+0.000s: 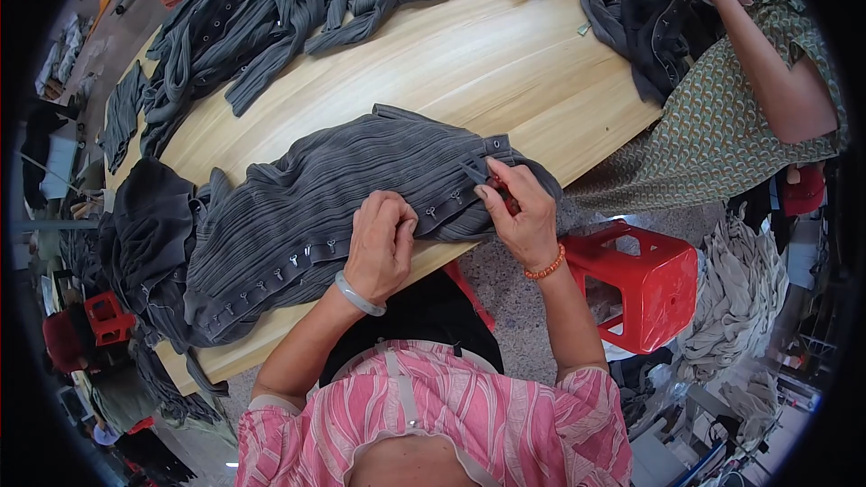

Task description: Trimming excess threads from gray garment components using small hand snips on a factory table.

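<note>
A dark grey ribbed garment [334, 171] lies across the near side of the table in front of me. Along its near edge runs a dark strip with a row of metal hooks [293, 261]. My left hand [380, 239] is closed, its fingers pinched down on the strip near the middle of the garment. In my right hand [522, 219] is a pair of small snips [474, 171] with red grips and dark, slightly parted tips. The tips point left, over the strip's right end near a metal eyelet [495, 142]. My fingers partly hide the grips.
More grey garments [298, 0] are heaped at the far side of the wooden table [406, 63]. A co-worker's arm [767, 81] handles another dark garment [645, 27] at the right. A red plastic stool [654, 284] stands right of me, beside a pale cloth pile [735, 298].
</note>
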